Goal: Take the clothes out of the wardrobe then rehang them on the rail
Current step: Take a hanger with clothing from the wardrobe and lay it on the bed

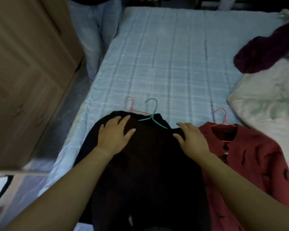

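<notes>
Closest to you, both your forearms reach forward over a black top (148,164) spread flat on the near end of the bed (173,64). Your left hand (114,134) lies palm down on its left shoulder with the fingers spread wide, gripping nothing. Your right hand (192,139) rests on the right shoulder in the same way, fingers loosely extended and pressing the cloth rather than pinching it. Between your hands, a green hanger (153,117) sits at the collar, its hook pointing away from you. A pink hanger (132,105) pokes out from under the top just beside it.

To your right, touching the black top, lies a red shirt (249,155) with dark marks, on the other pink hanger (223,120). Beyond it sits pale crumpled bedding (265,105), then a maroon garment (265,52) by the right edge.

On your left stands the brown wardrobe (23,72). Past it, at the far corner of the bed, a person's legs (93,30) show in light trousers.
</notes>
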{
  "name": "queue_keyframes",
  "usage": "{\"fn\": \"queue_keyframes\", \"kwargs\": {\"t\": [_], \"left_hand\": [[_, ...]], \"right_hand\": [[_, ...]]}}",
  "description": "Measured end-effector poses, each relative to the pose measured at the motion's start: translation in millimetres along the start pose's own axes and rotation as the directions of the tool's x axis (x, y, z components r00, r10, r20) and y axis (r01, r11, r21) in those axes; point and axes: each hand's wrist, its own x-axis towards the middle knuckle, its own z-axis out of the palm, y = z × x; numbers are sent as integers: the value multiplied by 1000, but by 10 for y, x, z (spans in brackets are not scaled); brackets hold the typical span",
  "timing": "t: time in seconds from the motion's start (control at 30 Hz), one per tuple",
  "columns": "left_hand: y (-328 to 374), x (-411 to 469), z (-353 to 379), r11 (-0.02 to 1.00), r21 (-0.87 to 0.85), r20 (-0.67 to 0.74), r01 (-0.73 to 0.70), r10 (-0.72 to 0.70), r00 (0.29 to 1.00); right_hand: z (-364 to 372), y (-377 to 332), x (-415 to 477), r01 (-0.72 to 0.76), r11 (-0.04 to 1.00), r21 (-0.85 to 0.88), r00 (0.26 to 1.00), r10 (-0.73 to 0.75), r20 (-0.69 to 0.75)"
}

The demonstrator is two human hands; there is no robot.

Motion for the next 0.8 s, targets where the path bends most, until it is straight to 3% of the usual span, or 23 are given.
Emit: {"fn": "queue_keyframes", "kwargs": {"t": [0.13,0.3,0.47,0.6,0.8], "left_hand": [[97,-368,199,992,0,108,126,-125,986],[79,-1077,137,960,-53,202,273,-258,945],[-244,-2030,-106,875,-172,57,453,-450,891],[-785,-2906,-383,771,-235,-86,592,-623,777],[-1948,-4336,-759,649,-308,-260,696,-761,594]], "right_hand": [[212,-145,-64,191,980,-48,973,-182,144],[290,-538,-414,295,952,-77,926,-265,269],[312,-1397,-824,443,896,7,850,-423,315],[520,-2429,-1099,639,762,110,707,-637,306],[1102,-4362,-1762,866,448,223,423,-893,153]]}}
